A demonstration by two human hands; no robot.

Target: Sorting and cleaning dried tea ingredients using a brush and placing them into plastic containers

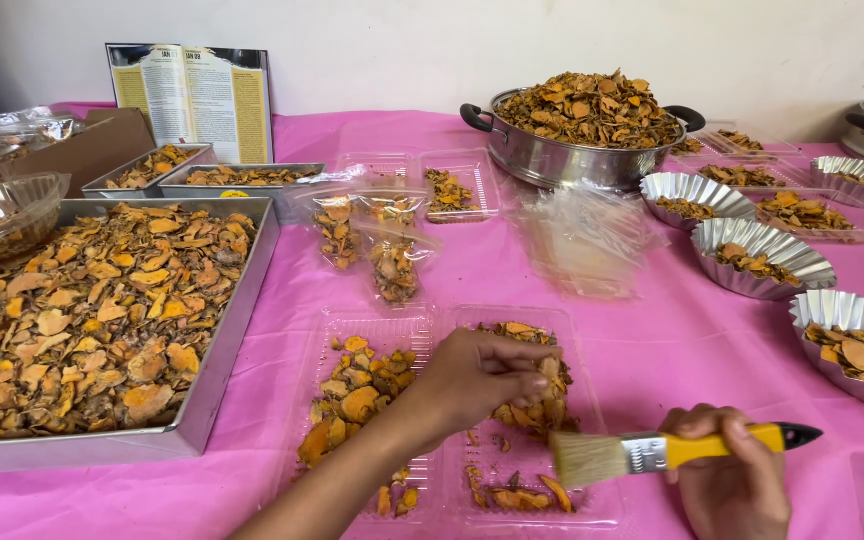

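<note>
My left hand (pixel 477 380) rests on a heap of dried orange slices (pixel 542 395) in the right half of a clear plastic clamshell tray (pixel 592 500), its fingers closed over the pile. More slices (pixel 357 400) lie in the tray's left half. My right hand (pixel 732 480) grips the yellow handle of a flat paintbrush (pixel 652 450). The pale bristles (pixel 587 458) point left, just right of the heap, over the tray.
A large metal tray (pixel 222 365) full of slices stands at the left. Behind are small filled bags (pixel 392 265), a steel pot (pixel 562 160) heaped with slices and several fluted foil cups (pixel 762 255) on the pink tablecloth (pixel 672 340). Two smaller metal pans (pixel 237 178) and an open booklet (pixel 192 95) sit at the back left.
</note>
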